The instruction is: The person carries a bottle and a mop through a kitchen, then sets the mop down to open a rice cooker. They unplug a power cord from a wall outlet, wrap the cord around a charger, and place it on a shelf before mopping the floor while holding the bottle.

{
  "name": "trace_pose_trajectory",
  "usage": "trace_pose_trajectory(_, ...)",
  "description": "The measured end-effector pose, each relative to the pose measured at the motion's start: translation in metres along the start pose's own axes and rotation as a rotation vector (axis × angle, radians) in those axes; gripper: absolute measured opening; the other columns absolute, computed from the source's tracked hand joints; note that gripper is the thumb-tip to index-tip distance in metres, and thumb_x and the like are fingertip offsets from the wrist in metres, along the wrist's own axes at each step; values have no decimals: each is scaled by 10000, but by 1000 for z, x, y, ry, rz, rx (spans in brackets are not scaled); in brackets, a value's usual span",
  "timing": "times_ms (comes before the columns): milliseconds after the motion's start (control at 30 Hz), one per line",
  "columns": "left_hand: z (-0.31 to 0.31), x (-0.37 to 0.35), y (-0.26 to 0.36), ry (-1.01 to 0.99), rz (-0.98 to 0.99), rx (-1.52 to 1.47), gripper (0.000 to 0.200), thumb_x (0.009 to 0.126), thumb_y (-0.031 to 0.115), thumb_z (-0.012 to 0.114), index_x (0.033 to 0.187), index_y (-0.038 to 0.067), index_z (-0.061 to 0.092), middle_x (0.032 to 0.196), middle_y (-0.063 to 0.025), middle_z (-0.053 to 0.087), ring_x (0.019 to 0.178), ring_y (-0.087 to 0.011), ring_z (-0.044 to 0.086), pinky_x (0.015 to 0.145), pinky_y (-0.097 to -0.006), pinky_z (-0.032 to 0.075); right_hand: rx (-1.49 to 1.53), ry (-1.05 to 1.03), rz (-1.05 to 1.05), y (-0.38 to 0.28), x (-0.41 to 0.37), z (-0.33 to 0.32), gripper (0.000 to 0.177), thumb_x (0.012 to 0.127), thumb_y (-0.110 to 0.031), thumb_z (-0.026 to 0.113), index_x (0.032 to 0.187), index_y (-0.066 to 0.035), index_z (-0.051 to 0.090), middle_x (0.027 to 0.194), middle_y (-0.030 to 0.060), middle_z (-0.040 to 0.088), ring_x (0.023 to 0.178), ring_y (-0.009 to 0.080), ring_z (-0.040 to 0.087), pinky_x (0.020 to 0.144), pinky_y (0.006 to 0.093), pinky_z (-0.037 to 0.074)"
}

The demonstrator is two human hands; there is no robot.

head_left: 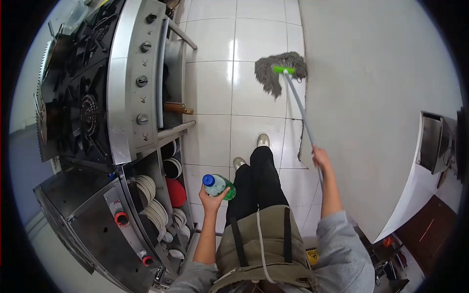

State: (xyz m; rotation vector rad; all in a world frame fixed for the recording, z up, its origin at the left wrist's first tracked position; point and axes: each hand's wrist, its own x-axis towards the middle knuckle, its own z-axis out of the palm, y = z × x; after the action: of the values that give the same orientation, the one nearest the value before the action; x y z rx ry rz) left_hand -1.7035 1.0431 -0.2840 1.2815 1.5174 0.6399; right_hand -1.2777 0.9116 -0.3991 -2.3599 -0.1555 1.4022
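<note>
A clear bottle with a blue cap and green lower part [218,185] is in my left hand [211,200], in front of my legs. My right hand [320,157] is wrapped round the grey handle [303,110] of a mop. The handle runs up and away to a green clamp [284,70]. Grey mop strands [267,71] lie spread on the white tiled floor [207,90], against the base of the pale wall or panel on the right.
A gas stove [132,88] with knobs and black grates stands at the left. Below it, a metal rack holds stacked plates [155,212] and a red dish [176,192]. A metal box [431,141] is at the far right.
</note>
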Motion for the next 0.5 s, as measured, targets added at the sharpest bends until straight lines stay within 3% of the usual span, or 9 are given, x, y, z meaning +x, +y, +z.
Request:
trace_pose_trajectory(67, -2, -1, 5, 48, -13, 13, 482, 545, 110, 840, 914, 5, 547, 829, -75, 611, 755, -166, 602, 718, -298, 489, -183, 75, -92, -50, 56, 3, 667, 878, -560, 340, 613, 26, 514, 486, 139, 510, 399, 250, 538, 402, 378, 437)
trace_pose_trajectory(133, -5, 1, -1, 88, -35, -3, 494, 551, 101, 837, 932, -2, 539, 848, -80, 606, 773, -169, 600, 726, -299, 489, -316, 105, -133, -116, 95, 10, 690, 881, -557, 320, 632, 46, 544, 498, 156, 522, 401, 272, 539, 439, 393, 454)
trace_pose_trajectory(200, 0, 3, 9, 149, -21, -17, 500, 551, 92, 835, 941, -2, 537, 857, -79, 603, 779, -170, 599, 727, -300, 489, -445, 276, -387, -148, 177, 28, 663, 890, -523, 321, 627, 46, 536, 506, 168, 523, 389, 270, 528, 428, 406, 442)
trace_pose_trajectory(267, 1, 2, -1, 185, -46, -50, 516, 556, 64, 828, 968, -2, 526, 886, -76, 597, 793, -172, 594, 736, -300, 488, -226, 18, -189, -225, 158, 43, 634, 895, -491, 327, 611, 42, 518, 512, 173, 524, 375, 259, 504, 416, 411, 426)
trace_pose_trajectory(367, 14, -2, -21, 274, -114, -59, 517, 561, 51, 824, 976, -2, 521, 901, -76, 593, 805, -170, 589, 742, -299, 486, -52, -84, -210, -269, 157, 76, 587, 890, -509, 366, 571, -20, 427, 455, 138, 467, 336, 227, 459, 348, 387, 371)
trace_pose_trajectory(500, 35, -6, 5, 372, -156, -82, 529, 559, 58, 827, 987, -7, 522, 902, -81, 592, 813, -172, 582, 742, -304, 483, -367, -184, -208, -254, 145, 87, 639, 886, -532, 345, 574, 10, 476, 445, 164, 476, 370, 260, 499, 393, 414, 420)
